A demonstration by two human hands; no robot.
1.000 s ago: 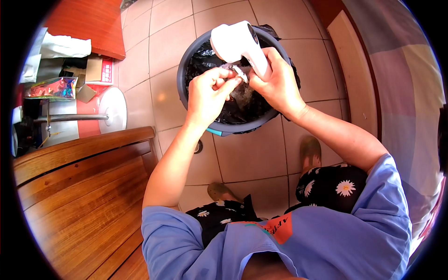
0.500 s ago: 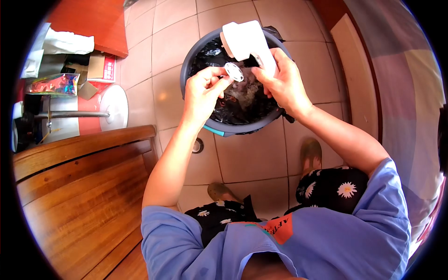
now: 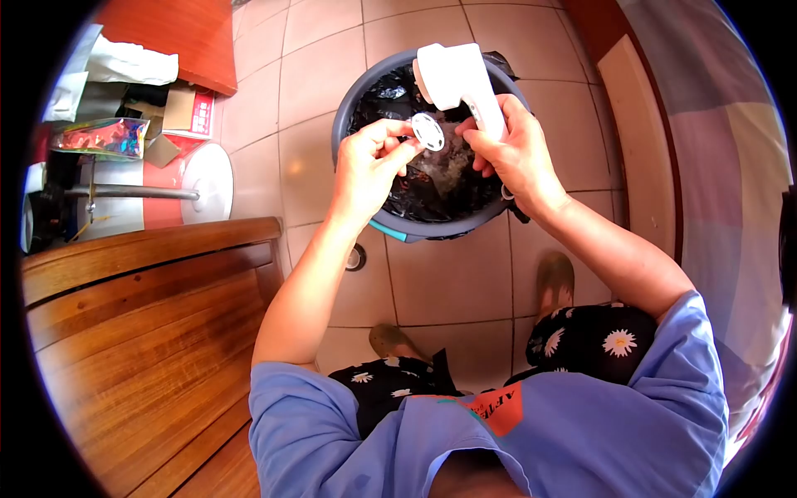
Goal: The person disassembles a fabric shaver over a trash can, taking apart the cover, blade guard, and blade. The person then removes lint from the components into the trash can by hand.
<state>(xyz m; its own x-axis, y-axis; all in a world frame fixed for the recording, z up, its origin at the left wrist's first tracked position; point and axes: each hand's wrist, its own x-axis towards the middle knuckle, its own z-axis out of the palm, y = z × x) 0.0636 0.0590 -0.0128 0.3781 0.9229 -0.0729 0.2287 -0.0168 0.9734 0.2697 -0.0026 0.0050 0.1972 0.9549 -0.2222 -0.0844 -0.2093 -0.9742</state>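
Observation:
My left hand pinches a small white slotted disc between thumb and fingertips. In my right hand is a white fabric shaver, gripped by its handle, with its round head pointing left. Both hands are over a round grey bin lined with a black plastic bag. Greyish fluff lies inside the bag, below the disc. The disc and the shaver are apart from each other.
A wooden bench stands at the lower left. Behind it are a white round base with a metal pole, cardboard boxes and a shiny pouch. A patterned cloth hangs along the right. A floor drain lies near the bin.
The disc has tilted to show more of its face. Hands, shaver and bin all appear slightly further right and lower, as the whole view has shifted. Both grips stay the same.

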